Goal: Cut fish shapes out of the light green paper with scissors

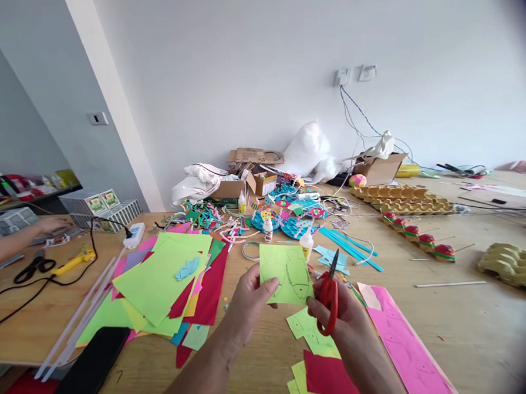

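Note:
A square of lime-green paper [288, 266] with fish outlines drawn on it is pinched by my left hand [254, 288] at its left edge. My right hand [339, 310] is closed around red-handled scissors [329, 302], whose dark blades point up and away from me. The thumb of that hand also touches the paper's lower right corner. Below lie more green pieces with drawn outlines [311, 329] and a dark red sheet [329, 379]. To the right rests a pink strip [405, 342] with pencil outlines.
Coloured sheets [161, 279] pile up at left, a blue paper fish [187, 268] on top. Glue bottles [268, 229], blue strips [349, 248] and egg cartons [399, 198] stand behind. A black phone-like slab [87, 371] lies front left; another person's arm [22, 242] reaches in at far left.

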Demonstrator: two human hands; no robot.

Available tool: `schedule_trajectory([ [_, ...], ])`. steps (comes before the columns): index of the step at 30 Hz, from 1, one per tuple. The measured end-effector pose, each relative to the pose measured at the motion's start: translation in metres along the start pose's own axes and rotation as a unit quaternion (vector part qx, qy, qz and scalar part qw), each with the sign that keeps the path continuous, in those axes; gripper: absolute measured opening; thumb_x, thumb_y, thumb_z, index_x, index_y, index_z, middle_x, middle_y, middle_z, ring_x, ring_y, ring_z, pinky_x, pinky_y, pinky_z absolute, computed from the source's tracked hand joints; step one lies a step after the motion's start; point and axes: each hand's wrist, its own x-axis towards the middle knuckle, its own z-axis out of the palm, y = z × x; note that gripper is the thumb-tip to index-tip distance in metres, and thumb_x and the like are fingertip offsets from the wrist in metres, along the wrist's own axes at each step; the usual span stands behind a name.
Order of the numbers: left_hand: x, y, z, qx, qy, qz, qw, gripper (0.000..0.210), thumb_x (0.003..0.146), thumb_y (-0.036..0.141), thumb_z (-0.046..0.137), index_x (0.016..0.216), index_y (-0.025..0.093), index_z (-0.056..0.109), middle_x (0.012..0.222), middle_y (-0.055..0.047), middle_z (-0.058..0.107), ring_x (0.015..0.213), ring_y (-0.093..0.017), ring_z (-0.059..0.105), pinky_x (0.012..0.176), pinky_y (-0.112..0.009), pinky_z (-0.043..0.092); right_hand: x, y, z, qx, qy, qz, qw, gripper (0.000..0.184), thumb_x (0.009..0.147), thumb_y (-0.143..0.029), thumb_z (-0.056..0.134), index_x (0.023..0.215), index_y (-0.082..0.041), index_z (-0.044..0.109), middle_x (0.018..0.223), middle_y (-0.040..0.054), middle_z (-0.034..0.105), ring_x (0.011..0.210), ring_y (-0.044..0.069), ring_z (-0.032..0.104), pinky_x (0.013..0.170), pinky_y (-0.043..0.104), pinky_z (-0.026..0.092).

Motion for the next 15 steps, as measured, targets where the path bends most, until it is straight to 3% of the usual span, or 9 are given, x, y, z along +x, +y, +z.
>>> schedule_trajectory([
  [5,0.005,-0.004,-0.001,-0.087,-0.015,-0.024,0.996,0.031,0.076,0.030,0.059,0.104,0.019,0.052,0.087,-0.002,0.060,0.064,-0.009,0.052,0.048,-0.017,0.039,0.004,-0.003,0.006,0.034,0.002,-0.009,0.999,0.026,0.061,-0.028,0.070,0.079,-0.021,0.053,0.057,-0.0063,0.053,0.048,0.011,0.049,0.040,0.020,0.036],
  [9,0.011,-0.005,0.000,-0.048,-0.006,-0.039,0.998,0.029,0.069,0.032,0.066,0.091,0.015,0.058,0.074,-0.002,0.059,0.056,-0.008,0.048,0.045,-0.017,0.036,0.008,-0.006,0.008,0.029,0.000,-0.020,0.999,0.025,0.060,-0.027,0.071,0.078,-0.021,0.054,0.058,-0.0055,0.053,0.048,0.010,0.048,0.043,0.021,0.037],
  [12,0.016,0.002,0.001,-0.014,0.012,-0.019,1.000,0.027,0.065,0.033,0.068,0.082,0.014,0.060,0.066,0.000,0.058,0.052,-0.007,0.046,0.042,-0.018,0.035,0.010,-0.008,0.003,-0.012,0.006,-0.031,0.999,0.025,0.063,-0.032,0.069,0.080,-0.021,0.055,0.061,-0.0040,0.055,0.053,0.012,0.050,0.047,0.022,0.039],
  [15,0.022,0.014,0.001,0.011,0.039,0.025,0.999,0.028,0.064,0.033,0.066,0.084,0.015,0.061,0.065,0.001,0.057,0.052,-0.008,0.046,0.042,-0.018,0.035,0.008,-0.006,-0.007,-0.114,-0.046,-0.048,0.991,0.026,0.073,-0.046,0.059,0.069,-0.021,0.052,0.054,-0.0043,0.049,0.050,0.013,0.046,0.047,0.023,0.037],
])
